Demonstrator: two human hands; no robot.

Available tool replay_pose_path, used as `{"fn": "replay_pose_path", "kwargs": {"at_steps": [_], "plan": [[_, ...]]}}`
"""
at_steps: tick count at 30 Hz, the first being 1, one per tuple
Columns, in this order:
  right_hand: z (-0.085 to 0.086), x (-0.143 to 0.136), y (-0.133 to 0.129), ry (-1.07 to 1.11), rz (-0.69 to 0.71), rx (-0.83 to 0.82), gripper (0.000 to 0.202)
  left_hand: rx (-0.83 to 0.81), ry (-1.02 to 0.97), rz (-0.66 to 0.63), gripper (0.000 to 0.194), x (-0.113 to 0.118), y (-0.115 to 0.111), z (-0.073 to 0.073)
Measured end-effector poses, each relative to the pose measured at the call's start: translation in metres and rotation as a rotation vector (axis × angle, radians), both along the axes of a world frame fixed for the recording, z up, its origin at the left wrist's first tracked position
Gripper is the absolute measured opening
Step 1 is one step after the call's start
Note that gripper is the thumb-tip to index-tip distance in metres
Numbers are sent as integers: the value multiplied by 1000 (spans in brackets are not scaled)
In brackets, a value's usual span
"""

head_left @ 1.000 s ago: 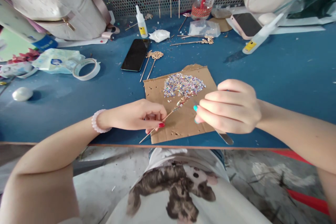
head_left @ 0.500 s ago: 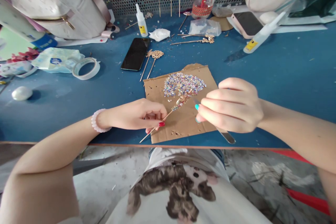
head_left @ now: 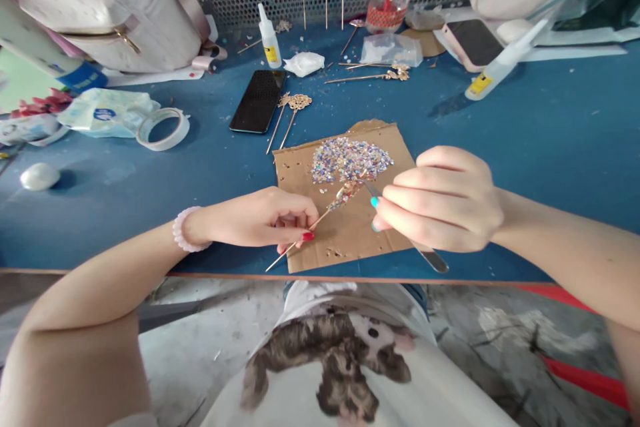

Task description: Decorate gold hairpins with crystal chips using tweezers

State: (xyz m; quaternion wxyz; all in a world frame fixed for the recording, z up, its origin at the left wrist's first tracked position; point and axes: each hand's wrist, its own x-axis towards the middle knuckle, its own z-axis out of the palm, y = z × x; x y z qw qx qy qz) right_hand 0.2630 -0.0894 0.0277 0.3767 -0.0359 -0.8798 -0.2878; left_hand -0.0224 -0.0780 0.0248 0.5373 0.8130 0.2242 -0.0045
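Note:
Between its thumb and fingers, my left hand pinches the thin gold stem of a hairpin, whose gem-covered head lies over the cardboard. My right hand is closed on metal tweezers; their tip meets the upper end of the hairpin's head, beside the pile of small gems. Whether the tip grips a gem is too small to tell. The tweezers' middle is hidden by my right hand.
Beyond the cardboard lie two gold hairpins, a black phone and a glue bottle. Another glue bottle leans at the right. A tape roll and a white round object are at the left.
The tweezers' tip has moved slightly up and left, to the upper end of the hairpin's head. My left hand has stayed in place.

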Motion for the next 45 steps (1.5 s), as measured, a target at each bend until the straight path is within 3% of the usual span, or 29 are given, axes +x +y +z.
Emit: {"fn": "replay_pose_path", "kwargs": {"at_steps": [17, 19, 22, 27, 33, 45], "plan": [[3, -1, 5, 17, 80, 51, 23, -10, 1, 3, 5, -1, 0, -1], [4, 2, 3, 30, 64, -15, 18, 1, 4, 8, 7, -1, 0, -1], [1, 3, -1, 100, 2, -239, 8, 5, -4, 23, 7, -2, 0, -2], [-7, -1, -8, 435, 48, -626, 11, -38, -78, 60, 4, -2, -3, -4], [-1, -1, -19, 517, -128, -974, 9, -9, -137, 65, 5, 0, -7, -5], [-3, -6, -17, 603, -76, -977, 13, 9, -131, 72, 9, 3, -7, -3]]}}
